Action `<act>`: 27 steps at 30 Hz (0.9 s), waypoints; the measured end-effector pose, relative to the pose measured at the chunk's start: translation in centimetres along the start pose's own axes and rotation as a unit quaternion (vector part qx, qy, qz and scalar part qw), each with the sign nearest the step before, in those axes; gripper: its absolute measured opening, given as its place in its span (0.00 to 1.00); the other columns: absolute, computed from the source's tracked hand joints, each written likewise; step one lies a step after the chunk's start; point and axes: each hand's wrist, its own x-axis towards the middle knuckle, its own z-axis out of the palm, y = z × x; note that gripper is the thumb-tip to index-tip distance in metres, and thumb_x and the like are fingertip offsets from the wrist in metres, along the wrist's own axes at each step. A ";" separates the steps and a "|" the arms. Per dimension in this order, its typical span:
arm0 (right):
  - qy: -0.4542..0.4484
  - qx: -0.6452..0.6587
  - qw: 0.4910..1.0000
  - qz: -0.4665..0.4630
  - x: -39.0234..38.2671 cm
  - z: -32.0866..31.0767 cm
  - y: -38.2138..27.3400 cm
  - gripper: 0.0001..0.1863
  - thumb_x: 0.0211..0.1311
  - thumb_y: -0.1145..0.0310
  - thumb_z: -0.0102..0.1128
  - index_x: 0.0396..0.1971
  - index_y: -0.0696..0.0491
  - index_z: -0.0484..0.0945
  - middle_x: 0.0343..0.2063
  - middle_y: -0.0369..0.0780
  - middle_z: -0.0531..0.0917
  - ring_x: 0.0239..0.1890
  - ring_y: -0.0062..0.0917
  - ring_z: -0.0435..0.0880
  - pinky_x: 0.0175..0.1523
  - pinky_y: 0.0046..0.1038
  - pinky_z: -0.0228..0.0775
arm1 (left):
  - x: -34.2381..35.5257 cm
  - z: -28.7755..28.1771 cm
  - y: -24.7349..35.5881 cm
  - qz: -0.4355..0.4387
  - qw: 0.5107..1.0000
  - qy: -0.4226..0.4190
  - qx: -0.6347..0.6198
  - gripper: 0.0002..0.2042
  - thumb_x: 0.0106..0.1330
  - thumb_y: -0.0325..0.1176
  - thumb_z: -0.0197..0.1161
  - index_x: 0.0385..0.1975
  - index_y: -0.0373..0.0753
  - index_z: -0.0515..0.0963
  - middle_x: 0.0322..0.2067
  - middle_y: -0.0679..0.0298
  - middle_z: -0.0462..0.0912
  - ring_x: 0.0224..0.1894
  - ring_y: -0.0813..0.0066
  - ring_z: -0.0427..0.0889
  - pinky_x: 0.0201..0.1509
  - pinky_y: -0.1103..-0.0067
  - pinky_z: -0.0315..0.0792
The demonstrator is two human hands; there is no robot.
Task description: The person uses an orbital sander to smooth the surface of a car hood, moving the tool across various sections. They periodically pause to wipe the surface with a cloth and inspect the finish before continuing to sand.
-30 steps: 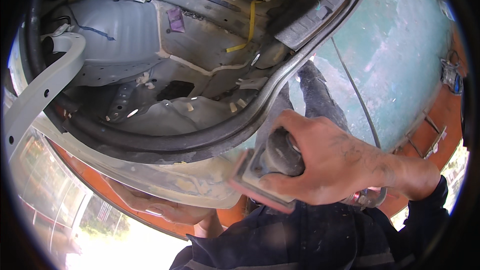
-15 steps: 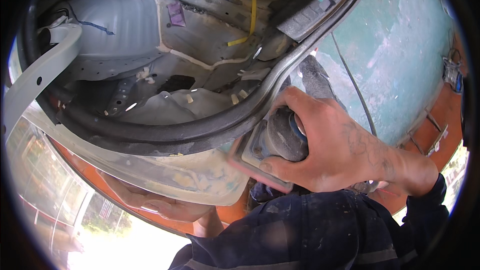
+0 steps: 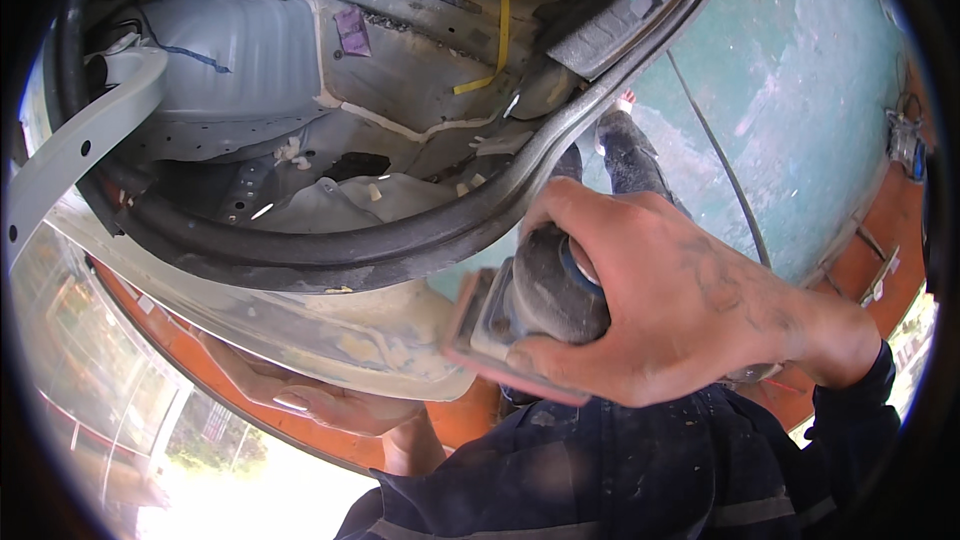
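Here the right hand (image 3: 680, 300) is gripping the palm sander (image 3: 520, 315), fingers closed over its grey top, pad lying against the filler-patched body panel (image 3: 350, 325) to its left, while the left hand (image 3: 320, 402) is resting open-fingered under that panel's lower edge.

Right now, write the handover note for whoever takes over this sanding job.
Right hand: gripped over the top of the grey palm sander, its pad against the filler-patched lower edge of the body panel.
Left hand: flat under the orange panel edge, holding nothing.
Black rubber seal runs just above the sanded strip.
Done: the strip looks dull, with pale filler patches showing.
Left: cannot tell how much; patches remain uneven in colour.
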 end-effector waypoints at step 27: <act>0.122 0.059 0.983 -0.125 -0.8 2.5 3.6 0.28 0.52 0.65 0.76 0.48 0.60 0.70 0.29 0.49 0.81 0.29 0.41 0.87 0.36 0.37 0.78 | -0.3 0.0 0.3 0.014 1.000 -0.009 0.009 0.40 0.77 0.62 0.29 0.75 0.32 0.54 0.73 0.49 0.61 0.74 0.56 0.64 0.74 0.59 0.62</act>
